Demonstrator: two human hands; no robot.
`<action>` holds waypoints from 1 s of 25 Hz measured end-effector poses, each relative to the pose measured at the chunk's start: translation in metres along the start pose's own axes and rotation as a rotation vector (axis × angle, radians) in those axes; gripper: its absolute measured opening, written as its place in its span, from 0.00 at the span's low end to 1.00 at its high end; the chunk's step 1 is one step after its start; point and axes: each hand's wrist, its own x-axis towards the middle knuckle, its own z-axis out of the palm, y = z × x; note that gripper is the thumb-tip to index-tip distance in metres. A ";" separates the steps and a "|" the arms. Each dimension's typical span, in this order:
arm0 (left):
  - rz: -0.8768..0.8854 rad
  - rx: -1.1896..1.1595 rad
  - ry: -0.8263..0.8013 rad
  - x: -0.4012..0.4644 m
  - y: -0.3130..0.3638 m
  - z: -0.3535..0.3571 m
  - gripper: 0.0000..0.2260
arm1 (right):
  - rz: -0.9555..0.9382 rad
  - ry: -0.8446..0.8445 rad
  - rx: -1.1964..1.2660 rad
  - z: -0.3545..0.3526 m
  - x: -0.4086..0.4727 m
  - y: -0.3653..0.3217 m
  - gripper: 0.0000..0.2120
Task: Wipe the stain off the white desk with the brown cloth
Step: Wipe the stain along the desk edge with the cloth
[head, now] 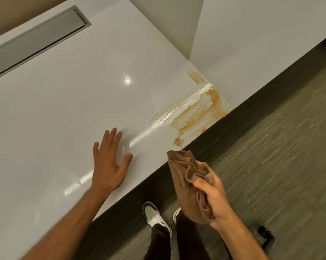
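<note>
Clearly the wiping is under way: an orange-brown stain (196,109) still smears the white desk (64,100) at its right near edge. The right hand (212,194) grips the bunched brown cloth (186,171) just off the edge, near the stain, while the left hand (109,156) lies flat with fingers spread. Next, I judge, the cloth must go down onto the smear and sweep across it.

Glossy white table (64,109) smeared with an orange-brown stain (194,113); brown cloth (188,175); grey wood-grain floor (271,156); white sneakers (155,216).

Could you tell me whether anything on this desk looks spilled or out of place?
Yes: an orange-brown stain is smeared in streaks across the white desk near its front right corner, partly wiped but still there.
</note>
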 end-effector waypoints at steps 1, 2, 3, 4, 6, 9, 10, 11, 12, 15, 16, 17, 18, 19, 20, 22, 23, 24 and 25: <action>0.042 0.021 -0.023 0.013 0.006 0.006 0.32 | 0.013 0.023 0.098 -0.008 0.003 -0.007 0.34; 0.072 0.037 -0.051 0.023 0.010 0.013 0.33 | 0.016 0.054 0.155 -0.016 0.005 -0.014 0.37; 0.085 0.047 -0.083 0.030 0.014 0.021 0.35 | 0.006 0.086 0.156 -0.024 0.008 -0.023 0.36; 0.087 0.070 -0.111 0.033 0.015 0.029 0.37 | -0.022 0.119 0.096 -0.030 0.011 -0.031 0.32; 0.093 0.173 -0.124 0.032 0.011 0.040 0.38 | -0.090 0.177 -0.136 -0.036 0.018 -0.048 0.26; 0.095 0.251 -0.121 0.032 0.009 0.046 0.37 | -0.188 0.286 -0.436 -0.039 0.033 -0.073 0.22; 0.098 0.259 -0.121 0.033 0.009 0.045 0.37 | -0.231 0.337 -0.494 -0.040 0.040 -0.080 0.22; 0.103 0.264 -0.117 0.033 0.010 0.045 0.37 | -0.269 0.392 -0.555 -0.041 0.048 -0.086 0.21; 0.105 0.267 -0.114 0.034 0.011 0.045 0.37 | -0.291 0.447 -0.628 -0.040 0.056 -0.091 0.21; 0.101 0.276 -0.111 0.034 0.013 0.045 0.37 | -0.267 0.466 -0.937 -0.024 0.080 -0.085 0.25; 0.099 0.283 -0.109 0.033 0.013 0.045 0.37 | -0.280 0.459 -1.131 -0.017 0.086 -0.075 0.28; 0.099 0.289 -0.107 0.034 0.013 0.045 0.36 | -0.304 0.457 -1.317 -0.012 0.089 -0.064 0.31; 0.097 0.296 -0.107 0.034 0.012 0.045 0.36 | -0.338 0.467 -1.425 -0.008 0.090 -0.056 0.32; 0.096 0.304 -0.106 0.035 0.012 0.045 0.36 | -0.364 0.477 -1.458 -0.005 0.090 -0.051 0.32; 0.095 0.312 -0.105 0.036 0.012 0.046 0.36 | -0.386 0.475 -1.463 -0.003 0.089 -0.048 0.32; 0.098 0.319 -0.103 0.036 0.011 0.046 0.35 | -0.409 0.440 -1.507 0.006 0.082 -0.040 0.34; 0.099 0.318 -0.100 0.035 0.011 0.046 0.36 | -0.405 0.411 -1.564 0.013 0.077 -0.035 0.35; 0.099 0.317 -0.099 0.035 0.012 0.046 0.36 | -0.390 0.374 -1.626 0.022 0.073 -0.030 0.37; 0.101 0.315 -0.099 0.035 0.011 0.046 0.36 | -0.360 0.330 -1.673 0.032 0.069 -0.024 0.40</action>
